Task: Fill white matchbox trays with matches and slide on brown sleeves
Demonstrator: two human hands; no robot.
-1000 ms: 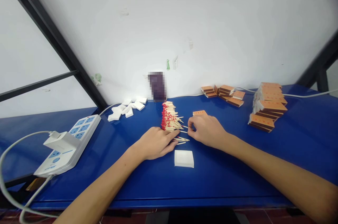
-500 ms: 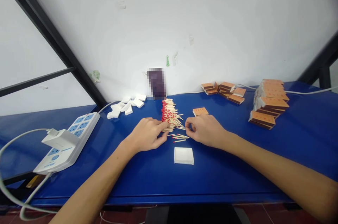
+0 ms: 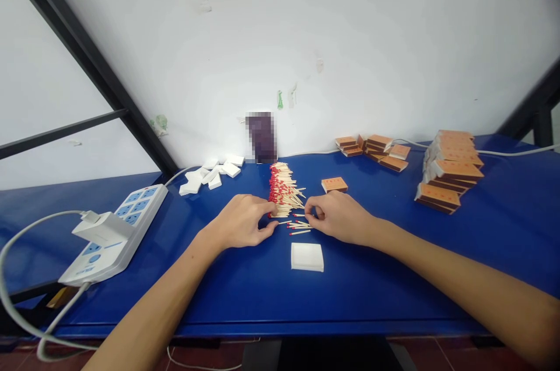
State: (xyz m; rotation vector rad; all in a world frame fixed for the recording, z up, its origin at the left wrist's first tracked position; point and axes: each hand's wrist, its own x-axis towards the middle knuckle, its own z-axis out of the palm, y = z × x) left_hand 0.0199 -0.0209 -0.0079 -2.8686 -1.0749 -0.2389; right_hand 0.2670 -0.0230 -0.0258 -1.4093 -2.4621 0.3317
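A pile of red-headed matches [image 3: 286, 190] lies on the blue table, its heads mostly toward the left. My left hand [image 3: 245, 220] is at the pile's lower left end, forefinger against the matches and thumb held apart below. Several loose matches [image 3: 300, 232] are spread just in front of the pile. My right hand [image 3: 339, 216] is curled into a pinch at the right ends of these loose matches, and a match end meets its fingertips. Nearer to me sits a white matchbox tray [image 3: 307, 256]. Beyond my right hand lies an orange matchbox sleeve [image 3: 334, 185].
White trays [image 3: 210, 175] are heaped at the back left. Orange matchboxes [image 3: 380, 146] lie at the back, with a taller stack [image 3: 457, 171] at the right. A power strip [image 3: 125, 231] with a plugged-in charger and cable occupies the left. A blurred dark object [image 3: 262, 137] leans on the wall.
My left thumb and forefinger have parted a little at the pile. My right hand has moved slightly left over the loose matches. The whole view has shifted slightly.
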